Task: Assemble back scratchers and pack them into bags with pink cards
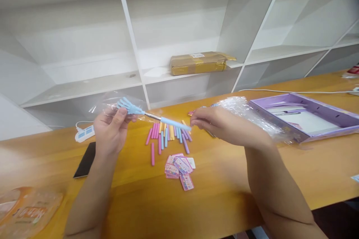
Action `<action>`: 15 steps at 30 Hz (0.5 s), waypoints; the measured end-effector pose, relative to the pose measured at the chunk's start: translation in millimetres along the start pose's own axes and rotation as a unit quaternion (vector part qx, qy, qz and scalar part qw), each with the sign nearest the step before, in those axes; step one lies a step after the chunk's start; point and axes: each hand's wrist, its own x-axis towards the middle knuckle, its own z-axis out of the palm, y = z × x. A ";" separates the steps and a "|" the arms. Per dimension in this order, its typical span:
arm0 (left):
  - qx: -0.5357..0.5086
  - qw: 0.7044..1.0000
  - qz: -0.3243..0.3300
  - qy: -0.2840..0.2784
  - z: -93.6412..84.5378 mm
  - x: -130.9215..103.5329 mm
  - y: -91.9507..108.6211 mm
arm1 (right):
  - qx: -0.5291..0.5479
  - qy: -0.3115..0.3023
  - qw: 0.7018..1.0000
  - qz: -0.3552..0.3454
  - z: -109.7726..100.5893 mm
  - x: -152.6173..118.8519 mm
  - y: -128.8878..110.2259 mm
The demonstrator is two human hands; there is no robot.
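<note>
A light blue back scratcher [174, 123], with a hand-shaped head and a short metal rod, is held above the table. My left hand [114, 125] is closed around it just below the head, thumb on top. Clear plastic film [105, 101] surrounds the head and those fingers. My right hand [221, 124] has its fingers pinched together right beside the handle's far end; whether they grip it or something else is hidden. Pink, yellow, blue and purple sticks [153, 154] lie on the table below. Closer to me is a loose pile of small pink printed cards [179, 168].
Right of my hands, crumpled clear plastic [238, 110] lies against an open purple box [311, 134]. A power strip [85, 133], a black phone-like slab [86, 160] and an orange package [30, 213] are leftward. A taped carton [199, 63] rests on the shelf behind.
</note>
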 end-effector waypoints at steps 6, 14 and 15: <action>-0.008 1.000 -0.021 -0.003 1.0 -1.8 -3.0 | 0.030 -0.038 0.999 0.009 -1.3 -5.8 -3.0; -0.041 0.998 -0.028 0.041 8.9 -2.1 -4.0 | 0.040 -0.142 0.989 -0.027 20.5 9.1 -3.7; -0.041 0.998 -0.028 0.045 9.1 -1.9 -4.1 | 0.035 -0.137 0.990 -0.028 23.1 11.0 -4.3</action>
